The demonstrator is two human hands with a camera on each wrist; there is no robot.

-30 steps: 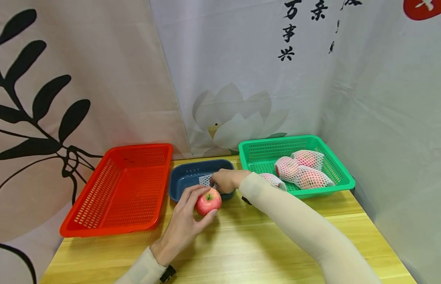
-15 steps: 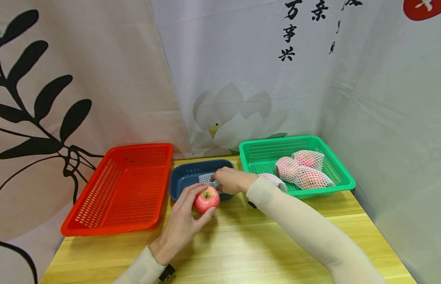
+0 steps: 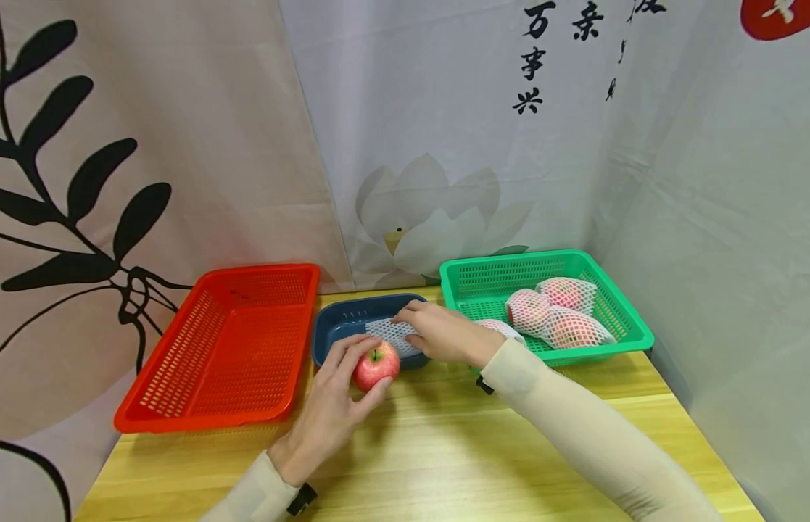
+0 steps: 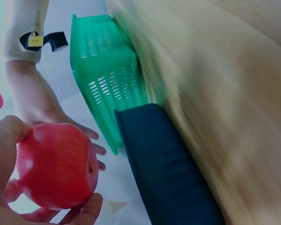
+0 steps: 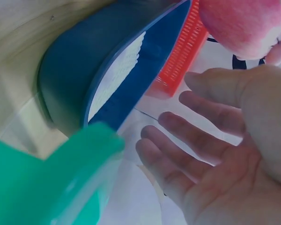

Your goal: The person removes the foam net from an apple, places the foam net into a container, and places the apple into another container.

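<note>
My left hand (image 3: 333,399) grips a bare red apple (image 3: 376,366) between thumb and fingers, just in front of the small blue basin (image 3: 339,313). In the left wrist view the apple (image 4: 56,164) fills the curled hand. White foam netting (image 3: 390,332) lies inside the basin. My right hand (image 3: 447,333) hovers over the basin's right side. The right wrist view shows this hand (image 5: 215,145) with its fingers loosely spread and nothing held, apart from the basin wall (image 5: 79,70).
A red basket (image 3: 248,348) stands at the left. At the right back, a green basket (image 3: 483,275) holds several apples in white foam nets (image 3: 571,328). A fabric backdrop (image 3: 411,109) hangs right behind the wooden table (image 3: 444,449).
My right hand has drawn up and to the right, its fingers loosened from the foam netting, which now shows more in the basin. My left hand has shifted slightly left with the apple.
</note>
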